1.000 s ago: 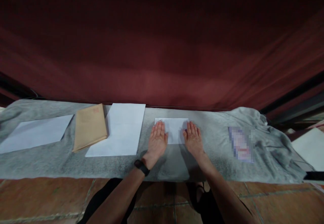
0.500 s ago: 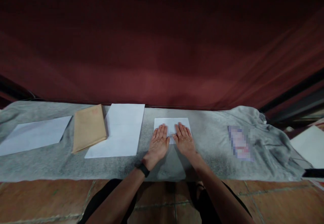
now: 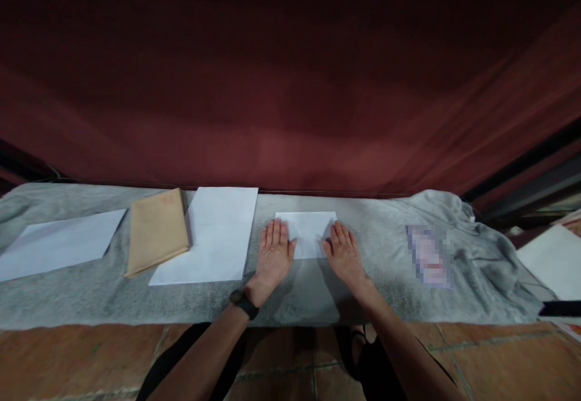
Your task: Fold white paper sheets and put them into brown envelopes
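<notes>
A small white sheet of paper (image 3: pixel 311 234), apparently folded, lies flat on the grey cloth (image 3: pixel 381 256) in front of me. My left hand (image 3: pixel 274 253) rests palm down over its left edge, fingers stretched out, with a dark watch on the wrist. Over the right edge of the paper lies my right hand (image 3: pixel 345 253), also flat with its fingers extended. Neither hand grips anything. The middle of the sheet shows between them.
Left of my hands, larger white sheets (image 3: pixel 222 231) lie partly under a brown envelope (image 3: pixel 157 228). Another white sheet (image 3: pixel 59 241) is at the far left. A pixelated purplish item (image 3: pixel 429 256) lies on the right. Dark red fabric (image 3: pixel 290 147) hangs behind.
Both hands have slid apart, the left one leftward and the right one rightward, from the middle of the small sheet to its side edges, uncovering its centre.
</notes>
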`<state>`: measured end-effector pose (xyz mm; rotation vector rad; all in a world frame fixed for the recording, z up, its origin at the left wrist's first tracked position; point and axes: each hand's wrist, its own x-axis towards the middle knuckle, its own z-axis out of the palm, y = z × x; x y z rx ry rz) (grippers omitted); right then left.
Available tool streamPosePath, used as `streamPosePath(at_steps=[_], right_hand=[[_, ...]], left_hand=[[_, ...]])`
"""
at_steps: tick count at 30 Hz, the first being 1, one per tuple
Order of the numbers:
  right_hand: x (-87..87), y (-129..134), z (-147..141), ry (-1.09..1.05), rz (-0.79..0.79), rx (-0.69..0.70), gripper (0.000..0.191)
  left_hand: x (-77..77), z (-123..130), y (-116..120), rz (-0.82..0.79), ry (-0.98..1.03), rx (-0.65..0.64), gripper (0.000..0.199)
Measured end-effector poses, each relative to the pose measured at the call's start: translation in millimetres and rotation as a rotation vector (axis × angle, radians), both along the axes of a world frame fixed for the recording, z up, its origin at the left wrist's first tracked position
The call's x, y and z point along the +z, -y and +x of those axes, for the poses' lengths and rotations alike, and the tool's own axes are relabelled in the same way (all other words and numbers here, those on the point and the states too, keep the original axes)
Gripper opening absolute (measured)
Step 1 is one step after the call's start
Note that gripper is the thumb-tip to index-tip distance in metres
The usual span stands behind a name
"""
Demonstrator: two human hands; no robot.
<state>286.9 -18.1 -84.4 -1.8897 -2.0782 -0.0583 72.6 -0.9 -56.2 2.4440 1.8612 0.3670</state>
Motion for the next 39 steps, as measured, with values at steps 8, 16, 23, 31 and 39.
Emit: streamPosePath(at_steps=[8,16,23,31,39], right_hand=[[3.7,15,-17,0.026,-0.09,0.231,0.061],[14.8,16,-19,0.0,-0.095,0.281,0.059],[19.7,16,-44,-0.04,-0.086,0.3,0.06],[19.0,11,-57,-0.02,-0.09,0.22,0.055],[20.6,12,-69,-0.095,-0.07,0.141,0.057]], left_hand=[[9.2,2,16,-0.126,0.009,-0.419,0.055],[19.3,-11,12,-0.091,-0.048,-0.425,0.054],[22.0,-12,2,-0.066,-0.03,-0.307,0.036],[17.4,-17,-17,-0.15,0.39,0.105,0.048],[19.0,-2,-32,-0.388,1.208,0.305,0.062]])
